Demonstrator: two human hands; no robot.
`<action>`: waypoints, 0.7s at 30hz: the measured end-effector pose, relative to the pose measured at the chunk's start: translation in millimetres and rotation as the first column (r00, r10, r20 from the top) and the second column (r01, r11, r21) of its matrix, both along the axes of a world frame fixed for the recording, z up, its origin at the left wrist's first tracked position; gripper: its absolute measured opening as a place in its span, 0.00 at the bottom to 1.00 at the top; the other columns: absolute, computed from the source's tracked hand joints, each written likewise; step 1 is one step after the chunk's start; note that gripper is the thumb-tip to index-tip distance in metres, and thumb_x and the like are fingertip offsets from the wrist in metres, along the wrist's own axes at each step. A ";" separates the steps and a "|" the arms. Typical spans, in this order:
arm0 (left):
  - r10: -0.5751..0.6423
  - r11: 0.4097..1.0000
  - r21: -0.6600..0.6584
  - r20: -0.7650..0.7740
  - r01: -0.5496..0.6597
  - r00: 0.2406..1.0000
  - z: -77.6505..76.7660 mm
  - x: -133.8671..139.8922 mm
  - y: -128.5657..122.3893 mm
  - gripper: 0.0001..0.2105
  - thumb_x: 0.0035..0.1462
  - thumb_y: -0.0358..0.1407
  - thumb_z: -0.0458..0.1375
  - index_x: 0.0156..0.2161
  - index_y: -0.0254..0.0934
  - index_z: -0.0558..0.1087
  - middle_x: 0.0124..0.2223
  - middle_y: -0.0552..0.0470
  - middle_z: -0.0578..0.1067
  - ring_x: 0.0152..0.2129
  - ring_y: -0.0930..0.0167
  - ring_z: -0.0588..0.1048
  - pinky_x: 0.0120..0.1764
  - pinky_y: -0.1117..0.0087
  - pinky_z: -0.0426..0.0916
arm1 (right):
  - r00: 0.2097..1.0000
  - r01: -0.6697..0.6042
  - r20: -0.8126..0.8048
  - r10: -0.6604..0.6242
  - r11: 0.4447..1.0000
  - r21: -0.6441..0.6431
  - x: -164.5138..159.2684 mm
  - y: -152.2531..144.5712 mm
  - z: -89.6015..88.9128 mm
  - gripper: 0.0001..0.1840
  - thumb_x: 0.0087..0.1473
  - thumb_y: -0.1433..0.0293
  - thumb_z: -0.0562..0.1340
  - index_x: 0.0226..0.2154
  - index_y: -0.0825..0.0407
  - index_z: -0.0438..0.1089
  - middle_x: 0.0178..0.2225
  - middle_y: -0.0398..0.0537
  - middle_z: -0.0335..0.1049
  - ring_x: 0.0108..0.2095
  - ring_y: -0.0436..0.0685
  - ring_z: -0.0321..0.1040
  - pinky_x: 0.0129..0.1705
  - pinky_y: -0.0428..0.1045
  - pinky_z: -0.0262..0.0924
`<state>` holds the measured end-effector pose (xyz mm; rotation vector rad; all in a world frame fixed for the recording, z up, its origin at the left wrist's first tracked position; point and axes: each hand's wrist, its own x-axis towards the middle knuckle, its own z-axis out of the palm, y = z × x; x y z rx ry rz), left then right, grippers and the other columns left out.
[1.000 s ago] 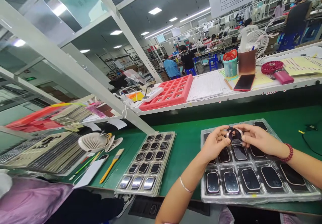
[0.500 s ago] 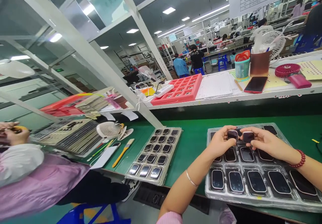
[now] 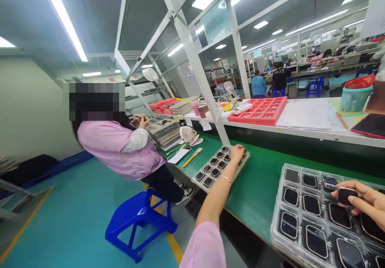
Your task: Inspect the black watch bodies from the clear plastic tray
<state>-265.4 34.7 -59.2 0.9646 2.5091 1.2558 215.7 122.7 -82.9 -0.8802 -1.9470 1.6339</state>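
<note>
Head view: left hand (image 3: pixel 238 152) rests on the far tray (image 3: pixel 221 167) on the green table (image 3: pixel 258 183); whether it grips anything cannot be told. Right hand (image 3: pixel 362 199) pinches a dark watch case (image 3: pixel 343 195) above the near tray (image 3: pixel 303 220).

The left hand (image 3: pixel 238 152) has left the near tray (image 3: pixel 303 216) and now rests on the far-left tray (image 3: pixel 221 167). The right hand (image 3: pixel 361 199) alone holds one dark part (image 3: pixel 343 195). The view has swung left, showing a seated co-worker (image 3: pixel 120 147).
</note>
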 end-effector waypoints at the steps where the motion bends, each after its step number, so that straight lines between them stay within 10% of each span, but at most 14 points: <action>1: 0.062 0.995 -0.074 -0.033 -0.065 0.998 -5.0 -14.4 -5.7 0.10 0.59 0.32 0.56 0.42 0.27 0.74 0.43 0.40 0.72 0.43 0.66 0.71 0.51 0.57 0.63 | 1.000 -0.016 0.019 0.016 1.000 0.001 -2.3 -4.4 6.1 0.39 0.46 0.42 0.62 0.53 0.47 0.60 0.55 0.55 0.61 0.51 0.63 0.63 0.39 0.51 0.66; 14: 0.121 0.943 -0.267 -0.280 -0.198 0.952 -46.1 -46.6 -5.1 0.18 0.63 0.44 0.51 0.52 0.40 0.73 0.49 0.46 0.72 0.46 0.61 0.71 0.46 0.58 0.66 | 0.968 -0.033 0.230 -0.098 0.862 0.506 -70.4 -18.4 87.0 0.15 0.54 0.63 0.56 0.37 0.56 0.69 0.37 0.44 0.69 0.37 0.51 0.63 0.41 0.48 0.57; 21: 0.102 0.951 -0.236 -0.373 -0.201 0.922 -49.1 -43.2 -10.7 0.19 0.65 0.40 0.47 0.56 0.39 0.71 0.55 0.48 0.67 0.50 0.62 0.68 0.49 0.59 0.64 | 0.912 -0.076 0.360 -0.199 0.778 0.624 -149.3 -32.9 79.6 0.11 0.54 0.67 0.56 0.35 0.51 0.72 0.36 0.40 0.70 0.37 0.52 0.66 0.36 0.49 0.56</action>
